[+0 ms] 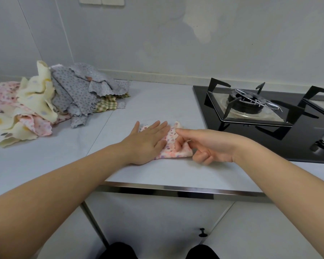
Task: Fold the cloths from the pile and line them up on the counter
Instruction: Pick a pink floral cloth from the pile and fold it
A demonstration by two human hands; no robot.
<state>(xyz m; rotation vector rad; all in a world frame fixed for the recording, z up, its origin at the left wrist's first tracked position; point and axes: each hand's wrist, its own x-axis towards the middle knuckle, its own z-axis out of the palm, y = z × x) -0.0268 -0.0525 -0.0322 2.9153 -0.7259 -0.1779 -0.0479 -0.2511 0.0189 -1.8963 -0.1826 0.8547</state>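
Observation:
A small pink spotted cloth (pixel 173 146) lies folded on the pale counter (pixel 157 107), just left of the stove. My left hand (pixel 148 142) rests flat on its left part, fingers straight. My right hand (pixel 200 144) is at the cloth's right edge, with thumb and fingers curled and pinching the fabric. The pile of unfolded cloths (pixel 58 101), grey, cream, pink and green-checked, sits at the back left of the counter.
A black gas stove (pixel 269 116) with raised pan supports fills the counter's right side. The wall runs close behind. The counter's metal front edge (pixel 176 189) is near me, with cabinet doors and a small knob (pixel 202 232) below.

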